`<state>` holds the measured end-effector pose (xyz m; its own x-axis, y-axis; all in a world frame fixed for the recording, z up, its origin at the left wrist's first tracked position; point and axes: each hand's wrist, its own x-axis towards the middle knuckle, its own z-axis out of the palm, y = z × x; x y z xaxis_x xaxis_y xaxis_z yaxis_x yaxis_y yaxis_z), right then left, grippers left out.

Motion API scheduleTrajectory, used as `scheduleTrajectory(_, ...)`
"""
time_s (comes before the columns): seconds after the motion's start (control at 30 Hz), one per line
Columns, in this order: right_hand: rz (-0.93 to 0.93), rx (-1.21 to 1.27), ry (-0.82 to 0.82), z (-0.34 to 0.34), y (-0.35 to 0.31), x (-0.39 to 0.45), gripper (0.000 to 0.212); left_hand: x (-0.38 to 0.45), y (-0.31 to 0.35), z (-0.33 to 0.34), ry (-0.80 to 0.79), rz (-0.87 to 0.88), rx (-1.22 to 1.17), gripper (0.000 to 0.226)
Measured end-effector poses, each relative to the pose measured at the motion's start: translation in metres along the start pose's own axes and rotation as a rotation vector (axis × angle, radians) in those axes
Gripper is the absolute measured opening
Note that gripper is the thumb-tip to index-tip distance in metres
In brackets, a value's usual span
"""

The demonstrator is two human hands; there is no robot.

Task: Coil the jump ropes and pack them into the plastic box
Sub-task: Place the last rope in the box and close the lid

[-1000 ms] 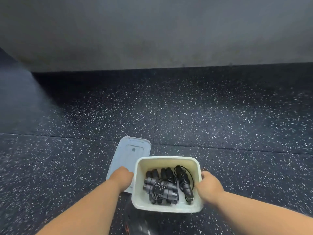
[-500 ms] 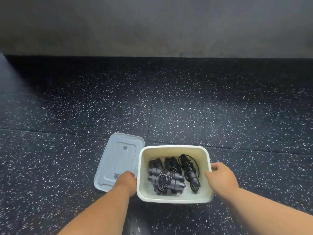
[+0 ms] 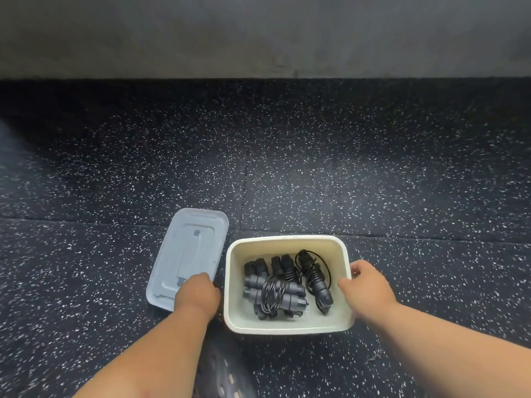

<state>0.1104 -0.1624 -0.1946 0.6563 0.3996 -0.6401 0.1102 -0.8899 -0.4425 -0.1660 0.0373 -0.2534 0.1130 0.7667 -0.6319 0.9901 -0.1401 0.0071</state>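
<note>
The head view looks down at a cream rectangular plastic box (image 3: 287, 327) standing on a black rubber floor flecked with white (image 3: 316, 173). Inside the box lie several coiled black jump ropes with dark grey handles (image 3: 274, 291); one more coiled rope (image 3: 314, 280) lies apart along the right inner wall, a loop of its cord arching up. Just left of the box, a pale grey-blue rectangular plastic lid (image 3: 189, 254) lies flat on the floor, its inner side up. The left hand (image 3: 196, 293) rests over the lid's near right corner, beside the box's left wall; its fingers are hidden under the hand, so I cannot tell whether it grips the lid. The right hand (image 3: 366, 288) is at the box's right rim, thumb on the inside and fingers curled over the outer edge, holding it. A grey wall (image 3: 258, 33) rises beyond the floor.
</note>
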Motion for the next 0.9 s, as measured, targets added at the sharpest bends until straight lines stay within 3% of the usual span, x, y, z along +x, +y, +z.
scheduleTrajectory(0.2, 0.029, 0.002, -0.012, -0.005, -0.005, -0.004, 0.010, -0.032, 0.000, -0.103, 0.321, 0.055, 0.039, 0.017)
scheduleTrajectory(0.33, 0.038, 0.019, -0.038, -0.011, -0.008, -0.011, 0.053, -0.066, 0.006, -0.174, 0.435, 0.166, 0.005, 0.006)
scheduleTrajectory(0.47, -0.178, 0.117, 0.010, -0.026, -0.020, -0.024, 0.075, -0.109, 0.016, -0.233, 0.524, 0.379, -0.098, 0.014)
scheduleTrajectory(0.57, -0.315, 0.365, -0.060, -0.045, -0.034, -0.031, 0.078, -0.138, 0.035, -0.258, 0.466, 0.511, -0.243, 0.018)
scheduleTrajectory(0.67, -0.355, 0.605, -0.263, -0.058, -0.038, -0.036, 0.070, -0.143, 0.059, -0.250, 0.205, 0.572, -0.340, 0.018)
scheduleTrajectory(0.77, -0.365, 0.430, -0.251, -0.062, -0.029, -0.046, 0.048, -0.119, 0.077, -0.204, -0.047, 0.549, -0.357, 0.026)
scheduleTrajectory(0.83, -0.288, 0.312, -0.159, -0.051, -0.012, -0.044, 0.036, -0.100, 0.079, -0.169, -0.046, 0.524, -0.443, 0.040)
scheduleTrajectory(0.9, -0.192, 0.213, -0.120, -0.033, 0.011, -0.032, 0.038, -0.086, 0.076, -0.139, 0.053, 0.475, -0.488, 0.057)
